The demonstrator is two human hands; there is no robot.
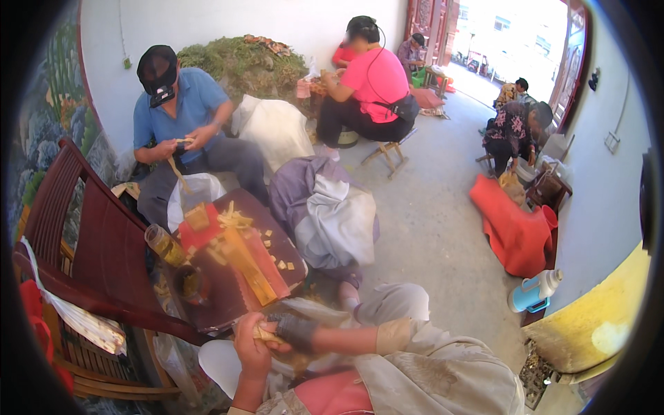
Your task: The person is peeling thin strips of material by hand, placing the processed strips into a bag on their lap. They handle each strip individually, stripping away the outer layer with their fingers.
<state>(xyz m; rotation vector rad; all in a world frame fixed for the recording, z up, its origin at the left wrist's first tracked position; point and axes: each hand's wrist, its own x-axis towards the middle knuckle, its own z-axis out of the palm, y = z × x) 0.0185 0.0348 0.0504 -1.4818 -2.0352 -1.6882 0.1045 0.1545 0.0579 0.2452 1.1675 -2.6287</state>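
Both hands meet over my lap at the lower middle. My left hand (252, 345) is bare and closes around a pale yellowish strip (267, 335). My right hand (291, 332), in a dark grey covering, grips the same strip, its fingers against those of the left. Just beyond them, the dark red tabletop (210, 306) carries a long yellow-brown wooden block (249, 264) on a red cloth (272, 272). Pale strips (233, 218) and small cut cubes (281, 265) lie around it. A glass jar (166, 245) and a dark cup (191, 284) stand at its left side.
A dark red wooden chair (109, 249) stands at the left. Across the table a person in blue (181, 109) handles a strip over a white bag (199, 192). A person in pink (376, 78) sits farther back. A blue thermos (531, 293) and red cloth (511, 228) are at the right.
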